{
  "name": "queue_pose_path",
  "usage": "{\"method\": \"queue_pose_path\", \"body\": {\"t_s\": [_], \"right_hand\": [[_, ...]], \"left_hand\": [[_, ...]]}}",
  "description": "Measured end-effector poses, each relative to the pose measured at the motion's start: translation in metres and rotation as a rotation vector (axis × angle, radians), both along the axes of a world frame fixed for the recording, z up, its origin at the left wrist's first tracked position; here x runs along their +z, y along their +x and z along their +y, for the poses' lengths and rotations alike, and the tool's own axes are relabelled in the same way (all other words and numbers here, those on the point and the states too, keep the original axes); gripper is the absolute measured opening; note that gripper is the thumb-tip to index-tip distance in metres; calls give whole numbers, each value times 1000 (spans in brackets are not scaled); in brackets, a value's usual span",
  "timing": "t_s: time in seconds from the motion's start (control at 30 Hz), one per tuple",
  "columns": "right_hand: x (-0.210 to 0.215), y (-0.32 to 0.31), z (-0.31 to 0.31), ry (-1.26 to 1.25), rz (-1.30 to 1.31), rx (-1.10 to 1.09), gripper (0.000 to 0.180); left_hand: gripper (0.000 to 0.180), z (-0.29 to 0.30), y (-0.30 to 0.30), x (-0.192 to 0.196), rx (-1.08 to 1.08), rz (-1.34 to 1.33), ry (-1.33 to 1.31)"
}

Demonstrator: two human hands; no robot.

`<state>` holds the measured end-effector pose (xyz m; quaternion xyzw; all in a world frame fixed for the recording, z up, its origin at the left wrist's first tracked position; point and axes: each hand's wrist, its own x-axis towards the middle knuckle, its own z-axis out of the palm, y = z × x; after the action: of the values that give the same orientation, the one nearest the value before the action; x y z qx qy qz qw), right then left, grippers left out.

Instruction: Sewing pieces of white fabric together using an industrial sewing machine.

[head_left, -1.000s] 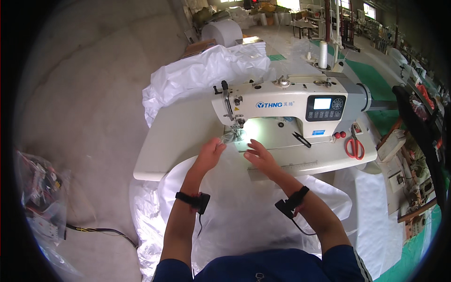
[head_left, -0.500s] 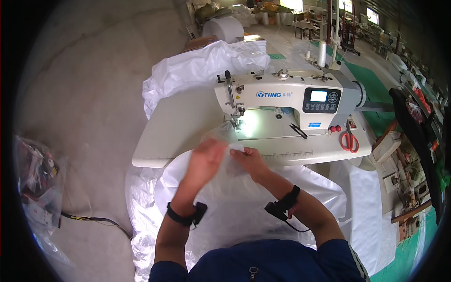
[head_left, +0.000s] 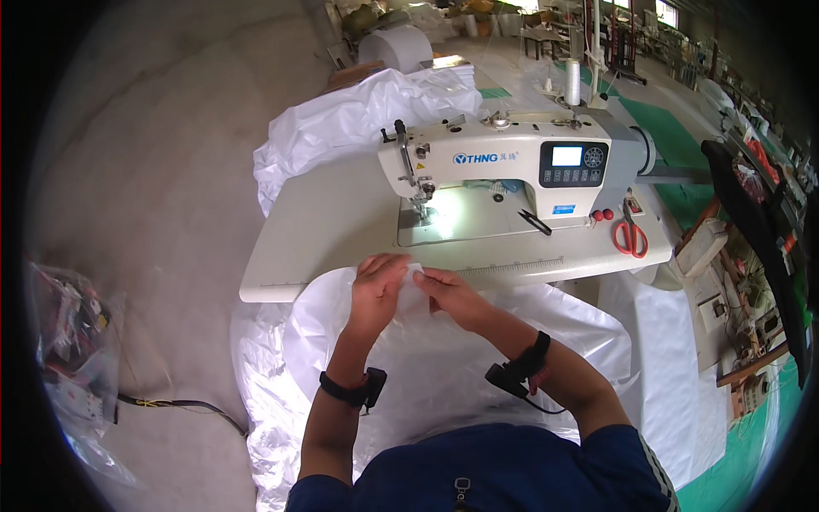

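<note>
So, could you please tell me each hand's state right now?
Left hand: fingers bent against the thin, white, plastic-looking sheet; grip cannot be told.
Right hand: closed, pinching the same sheet.

Clear bag [head_left: 101, 380] left, white roll [head_left: 395, 49] behind

The white sheet [head_left: 435, 367] looks like thin plastic, glossy and crinkled. The sewing machine [head_left: 490, 166] has a smooth, faintly shiny, painted-looking casing; the tabletop [head_left: 320, 226] is smooth with a low sheen (its inset plate [head_left: 478, 226] looks like polished metal). The floor [head_left: 179, 222] is matt and concrete-like, the shirt [head_left: 512, 465] matt cloth, the bag [head_left: 85, 341] clear, glossy plastic.
</note>
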<state>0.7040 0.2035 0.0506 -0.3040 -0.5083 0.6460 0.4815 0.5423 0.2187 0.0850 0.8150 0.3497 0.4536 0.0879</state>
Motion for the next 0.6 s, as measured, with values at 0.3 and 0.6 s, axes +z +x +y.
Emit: {"method": "queue_pose_path", "body": {"t_s": [0.3,0.6], "right_hand": [[-5,3,13,-129,-54,-141,26],[25,-11,13,264,-227,-162,21]], "left_hand": [[6,-24,-32,38,-415,-386,-650],[12,24,-12,50,-38,177,159]]}}
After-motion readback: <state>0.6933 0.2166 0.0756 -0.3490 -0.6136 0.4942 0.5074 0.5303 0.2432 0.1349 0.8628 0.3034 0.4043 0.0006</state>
